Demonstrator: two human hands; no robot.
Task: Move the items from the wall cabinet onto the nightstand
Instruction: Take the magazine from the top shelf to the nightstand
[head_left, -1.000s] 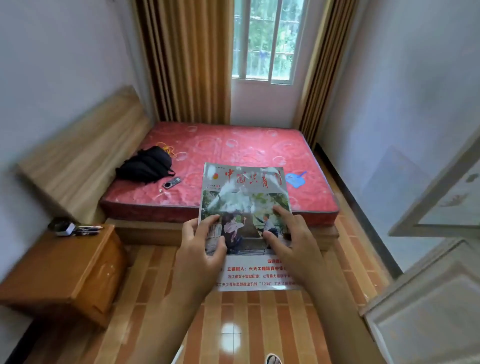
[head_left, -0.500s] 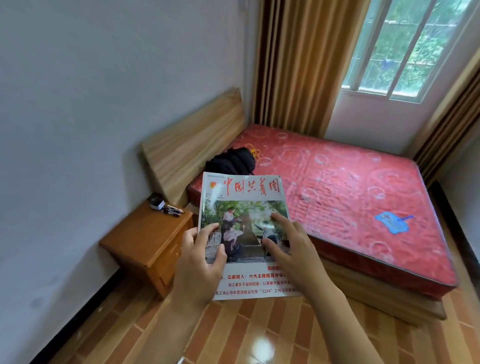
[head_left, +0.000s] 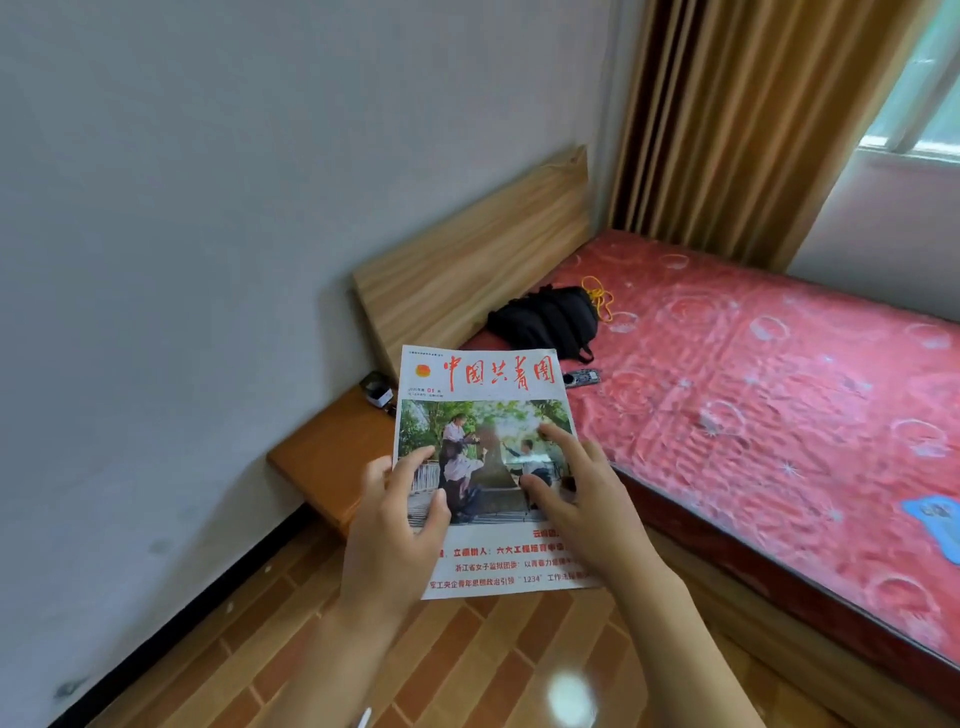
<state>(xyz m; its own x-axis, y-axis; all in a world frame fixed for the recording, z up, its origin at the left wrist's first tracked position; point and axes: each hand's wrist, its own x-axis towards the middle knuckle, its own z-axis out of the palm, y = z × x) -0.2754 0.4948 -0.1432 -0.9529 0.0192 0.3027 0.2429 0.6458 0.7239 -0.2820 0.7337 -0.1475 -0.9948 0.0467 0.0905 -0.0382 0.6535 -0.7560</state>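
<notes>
View swings left toward the nightstand, nightstand now nearer and partly behind the magazine, cabinet door gone from sight

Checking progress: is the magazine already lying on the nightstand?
No, both the left hand and the right hand hold the magazine in the air in front of the nightstand.

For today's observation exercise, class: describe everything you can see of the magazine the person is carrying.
The magazine is thin, glossy paper: a white cover with a red brush-script Chinese title, a photo of people around a stone among trees, and red and black text below. It is closed, cover up, held in the air over the floor by the nightstand. The left hand and right hand grip its lower half.
</notes>
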